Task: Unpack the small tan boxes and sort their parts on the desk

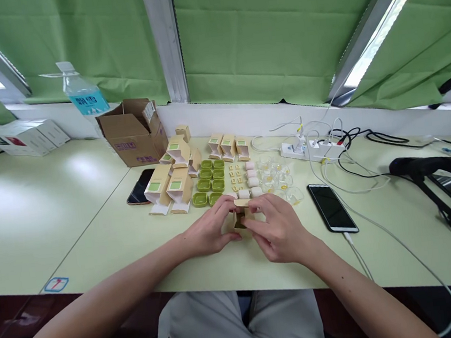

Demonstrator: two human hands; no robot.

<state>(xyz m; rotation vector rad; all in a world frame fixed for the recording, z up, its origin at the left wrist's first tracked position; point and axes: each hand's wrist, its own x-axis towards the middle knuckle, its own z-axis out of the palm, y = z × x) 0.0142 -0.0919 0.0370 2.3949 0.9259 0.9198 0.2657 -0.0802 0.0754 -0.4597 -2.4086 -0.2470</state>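
A small cream paper box (240, 220) stands between my hands near the table's front, its dark inside showing. My left hand (211, 227) grips its left side with the thumb low and the fingers at the top. At the box's upper flap (242, 203) are the fingers of my right hand (277, 222), bent and closed around the right side. Just beyond lie green square dishes (205, 184), tiny yellow pieces (233, 181), white-pink cylinders (252, 173) and clear plastic pieces with yellow bits (276, 173). Several cream boxes with green labels (179, 187) stand left of the dishes.
A brown carton (137, 135) sits at the back left by a water bottle (84, 95). One phone (141, 187) lies left, another (331, 207) right with a cable. A power strip (312, 149) with tangled cords and a black headset (432, 185) occupy the right.
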